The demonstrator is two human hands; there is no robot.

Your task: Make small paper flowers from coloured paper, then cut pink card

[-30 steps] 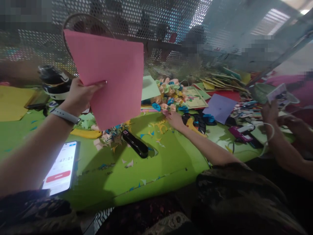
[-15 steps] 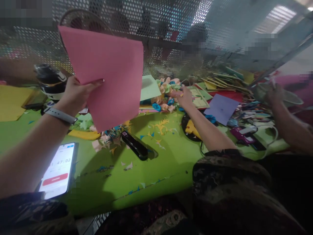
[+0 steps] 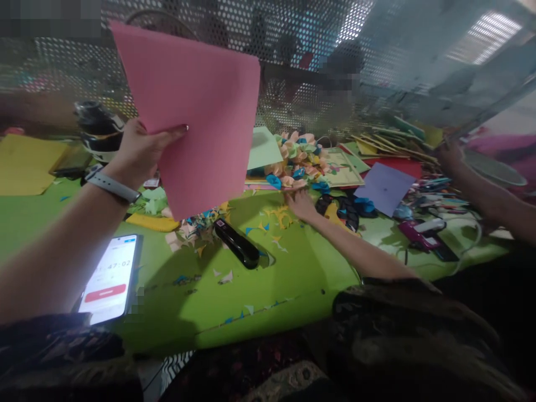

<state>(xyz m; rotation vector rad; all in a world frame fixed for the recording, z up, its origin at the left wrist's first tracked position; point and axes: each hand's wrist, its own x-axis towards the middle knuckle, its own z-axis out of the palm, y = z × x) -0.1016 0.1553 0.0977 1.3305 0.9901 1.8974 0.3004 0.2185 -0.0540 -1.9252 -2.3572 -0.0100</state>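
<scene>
A sheet of pink paper [image 3: 201, 128] is pinched between the thumb and fingers of my left hand [image 3: 144, 148], raised above the table. My right hand [image 3: 301, 205] rests on the green table, fingers stretched forward and apart, with nothing visible in them. Just beyond it lies a heap of peach, green and blue paper petals [image 3: 299, 151]. Yellow paper cut-offs [image 3: 278, 216] lie to its left. A black and yellow object [image 3: 337, 209] sits beside my right wrist. Between my hands is a black stapler [image 3: 237, 243].
A phone [image 3: 109, 279] showing a timer lies under my left forearm, and a dark bottle [image 3: 98, 131] stands behind. Purple paper [image 3: 385, 187], pens and a purple device [image 3: 422, 234] lie to the right. Another person's hand [image 3: 452, 159] reaches over stacked paper there.
My right hand has come back from the petal heap onto the tabletop. My left hand still holds up the pink paper. The other person's hand has shifted left, off the round container.
</scene>
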